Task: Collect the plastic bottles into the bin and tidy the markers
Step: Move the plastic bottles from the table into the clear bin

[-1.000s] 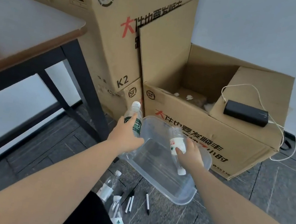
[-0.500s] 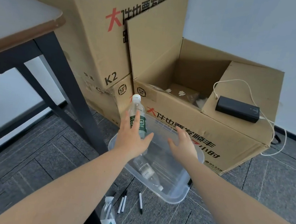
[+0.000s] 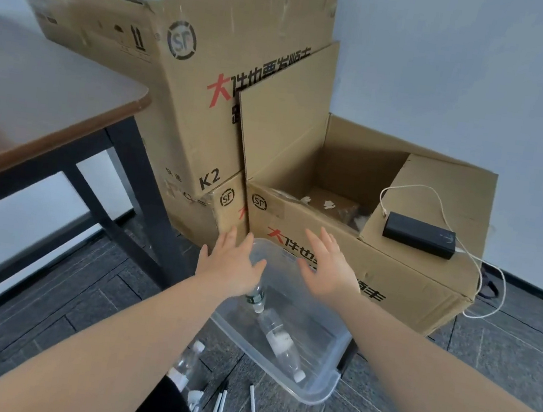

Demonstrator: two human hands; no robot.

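Observation:
A clear plastic bin (image 3: 322, 387) sits on the dark floor before the cardboard boxes. A white-labelled bottle (image 3: 279, 343) lies inside it, and a green-labelled bottle (image 3: 255, 298) is in the bin just below my left hand (image 3: 233, 263). That hand is over the bin's left end, fingers spread, holding nothing. My right hand (image 3: 325, 268) hovers over the far rim, fingers straight and empty. Another bottle (image 3: 186, 364) lies on the floor left of the bin. Black-and-white markers (image 3: 219, 406) (image 3: 252, 405) lie on the floor in front of it.
An open cardboard box (image 3: 359, 262) stands right behind the bin, with a black power bank (image 3: 419, 234) and white cable on its flap. Taller boxes (image 3: 188, 91) are stacked at left. A table (image 3: 33, 112) with dark legs stands further left.
My left hand let go of the green-labelled bottle, which dropped into the bin. Both hands are now open above the bin. The view has tilted upward.

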